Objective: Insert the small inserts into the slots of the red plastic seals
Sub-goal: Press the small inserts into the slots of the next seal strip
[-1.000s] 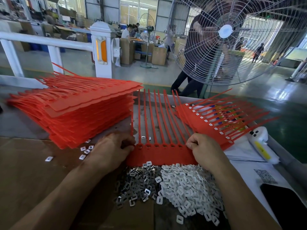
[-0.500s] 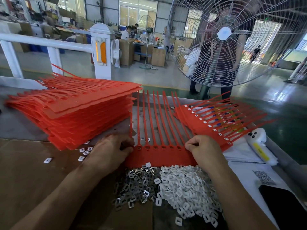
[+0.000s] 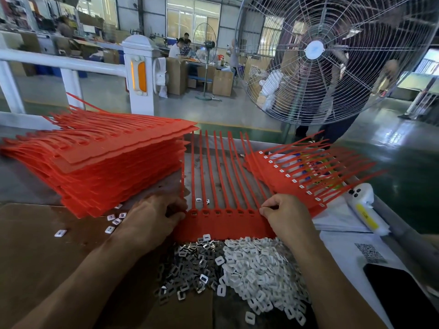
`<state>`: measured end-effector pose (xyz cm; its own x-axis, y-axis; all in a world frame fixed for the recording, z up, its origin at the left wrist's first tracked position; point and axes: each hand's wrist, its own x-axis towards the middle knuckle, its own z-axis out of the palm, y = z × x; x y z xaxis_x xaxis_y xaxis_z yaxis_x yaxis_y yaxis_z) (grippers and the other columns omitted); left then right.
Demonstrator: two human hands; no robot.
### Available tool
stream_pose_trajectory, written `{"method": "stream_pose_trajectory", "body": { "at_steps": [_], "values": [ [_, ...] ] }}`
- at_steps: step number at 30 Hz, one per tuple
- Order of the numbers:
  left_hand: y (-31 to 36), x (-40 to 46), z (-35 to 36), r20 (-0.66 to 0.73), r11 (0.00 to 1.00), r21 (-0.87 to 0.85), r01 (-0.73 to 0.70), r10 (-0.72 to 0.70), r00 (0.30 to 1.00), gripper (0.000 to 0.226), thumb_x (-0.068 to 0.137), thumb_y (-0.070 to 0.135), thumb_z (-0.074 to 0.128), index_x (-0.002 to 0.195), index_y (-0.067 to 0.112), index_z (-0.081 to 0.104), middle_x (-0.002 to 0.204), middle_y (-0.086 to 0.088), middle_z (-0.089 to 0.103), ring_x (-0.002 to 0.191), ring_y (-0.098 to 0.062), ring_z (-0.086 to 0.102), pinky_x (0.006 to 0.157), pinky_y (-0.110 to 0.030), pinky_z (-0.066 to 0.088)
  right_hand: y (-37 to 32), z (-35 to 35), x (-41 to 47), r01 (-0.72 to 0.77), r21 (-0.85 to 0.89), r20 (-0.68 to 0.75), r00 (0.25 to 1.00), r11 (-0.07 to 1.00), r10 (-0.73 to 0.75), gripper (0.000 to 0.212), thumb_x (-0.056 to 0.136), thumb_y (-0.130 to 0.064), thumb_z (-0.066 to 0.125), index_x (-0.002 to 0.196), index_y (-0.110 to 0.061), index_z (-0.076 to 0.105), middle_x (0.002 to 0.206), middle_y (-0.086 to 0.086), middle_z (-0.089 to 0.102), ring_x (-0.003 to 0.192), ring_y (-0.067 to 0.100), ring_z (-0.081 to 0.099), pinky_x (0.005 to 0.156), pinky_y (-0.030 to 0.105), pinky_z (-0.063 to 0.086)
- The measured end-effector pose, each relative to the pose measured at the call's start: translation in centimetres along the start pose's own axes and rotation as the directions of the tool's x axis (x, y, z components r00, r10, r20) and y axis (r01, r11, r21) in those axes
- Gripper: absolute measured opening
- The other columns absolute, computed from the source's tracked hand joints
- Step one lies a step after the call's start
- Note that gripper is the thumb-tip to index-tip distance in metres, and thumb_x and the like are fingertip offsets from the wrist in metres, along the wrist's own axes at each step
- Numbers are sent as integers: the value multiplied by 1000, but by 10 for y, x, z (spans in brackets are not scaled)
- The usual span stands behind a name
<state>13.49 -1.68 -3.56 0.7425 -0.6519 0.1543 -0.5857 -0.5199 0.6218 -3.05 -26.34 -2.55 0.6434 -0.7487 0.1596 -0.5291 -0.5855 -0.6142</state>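
While the left hand (image 3: pixel 156 219) stayed curled on the seal strip's (image 3: pixel 223 225) left end, the right hand (image 3: pixel 285 217) kept pinching at its right end, barely shifted. Six slots still looked empty; inserts (image 3: pixel 259 264) lay heaped just below, so filling seemed hardly begun.

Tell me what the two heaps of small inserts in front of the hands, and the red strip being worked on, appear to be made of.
The grey inserts look like stamped metal: bright, mirror-like glints on thin edges. The white inserts look like moulded plastic: matt, opaque, rounded corners. The red seal strip looks like flexible moulded plastic: uniform colour, slight sheen, thin tails that bend.
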Motion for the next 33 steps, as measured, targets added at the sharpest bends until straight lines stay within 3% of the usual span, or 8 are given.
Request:
{"method": "stream_pose_trajectory", "body": {
  "at_steps": [3, 9, 13, 19, 27, 33],
  "values": [
    [0, 0, -1, 4, 1000, 9, 3, -3, 1000, 17, 92, 37, 71, 106, 45, 69, 115, 22, 64, 103, -2, 60, 95, -30, 51, 0, 0, -1, 5, 0, -17, 1000, 1000, -5, 5, 92, -26, 72, 88, -29, 73, 80, -17, 68, 75, 0, 61, 66, 28, 50],
    [0, 2, 0, -10, 1000, 10, -18, 19, 1000, 16, 91, 33, 72, 105, 41, 72, 113, 23, 65, 97, 4, 60, 87, -21, 45, -3, 2, -2, -16, -10, -23, 1000, 1000, 15, 3, 93, -29, 71, 93, -28, 74, 87, -14, 70, 83, 8, 64, 78, 33, 55],
    [-2, 2, 0, -3, 1000, 3, -16, 16, 1000, 16, 91, 36, 72, 104, 44, 71, 112, 25, 65, 97, 5, 59, 90, -24, 49, -4, 3, -2, -36, 7, -36, 999, 999, 37, 3, 93, -31, 72, 92, -29, 74, 85, -14, 70, 83, 9, 65, 80, 37, 56],
    [-2, 2, -1, 6, 1000, 3, -23, 23, 1000, 16, 91, 37, 71, 105, 44, 70, 115, 24, 65, 102, 2, 60, 95, -31, 51, -3, 3, -1, -56, 31, -41, 998, 998, 57, 9, 91, -29, 74, 83, -31, 71, 79, -17, 66, 78, 4, 62, 76, 34, 55],
    [0, 2, 0, -2, 999, 29, -29, 29, 1000, 18, 91, 36, 71, 108, 42, 71, 117, 22, 64, 103, 1, 59, 92, -25, 48, -2, 3, -2, -28, -15, -40, 999, 1000, 27, 5, 95, -26, 68, 93, -26, 72, 85, -13, 68, 84, 10, 64, 79, 35, 55],
    [0, 0, -1, 7, 999, 27, -20, 20, 1000, 18, 92, 38, 70, 109, 45, 70, 118, 24, 63, 104, 1, 58, 93, -25, 48, -3, 3, -4, -19, -63, -46, 999, 998, 16, 9, 96, -24, 63, 96, -26, 72, 87, -12, 69, 83, 12, 65, 73, 32, 53]
  ]
}}
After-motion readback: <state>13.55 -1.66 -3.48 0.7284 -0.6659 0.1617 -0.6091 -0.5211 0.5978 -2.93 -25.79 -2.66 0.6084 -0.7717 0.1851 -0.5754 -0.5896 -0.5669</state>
